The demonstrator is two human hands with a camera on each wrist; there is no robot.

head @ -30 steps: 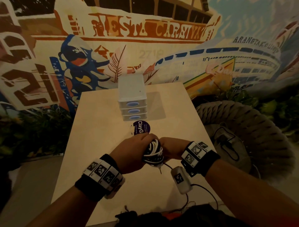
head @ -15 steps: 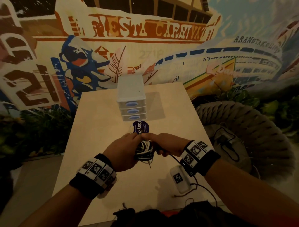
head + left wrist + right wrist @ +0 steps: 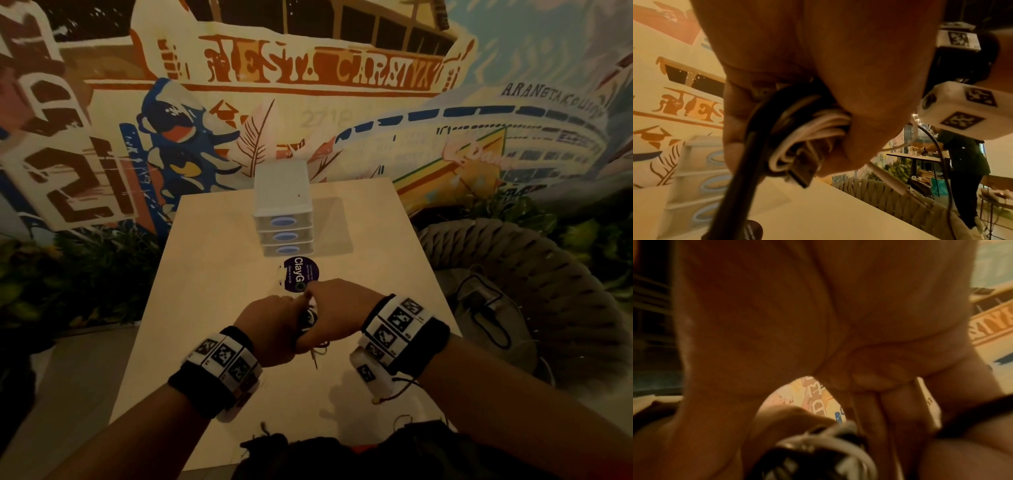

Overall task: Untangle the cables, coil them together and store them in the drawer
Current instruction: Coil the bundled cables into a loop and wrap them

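Observation:
The cable bundle [image 3: 309,319], black and white cables coiled together, is squeezed between my two hands above the table's middle and is mostly hidden in the head view. My left hand [image 3: 274,329] grips the cable bundle [image 3: 807,129] from the left. A dark flat plug [image 3: 803,172] and a white cable end [image 3: 888,180] stick out below the fist. My right hand [image 3: 334,313] curls over the bundle from the right, with a fingertip on top. The cable bundle [image 3: 818,459] shows blurred under the right palm. The white three-drawer unit [image 3: 283,219] stands farther back, all drawers closed.
A round dark sticker [image 3: 300,279] lies on the beige table [image 3: 212,308] between hands and drawers. A woven chair [image 3: 513,274] holding a device and cord stands right of the table. Painted wall behind. A person [image 3: 962,154] stands far off.
Both hands have moved forward toward the sticker. The right hand has come over the bundle, so the coil, plainly seen a second ago, is now mostly covered.

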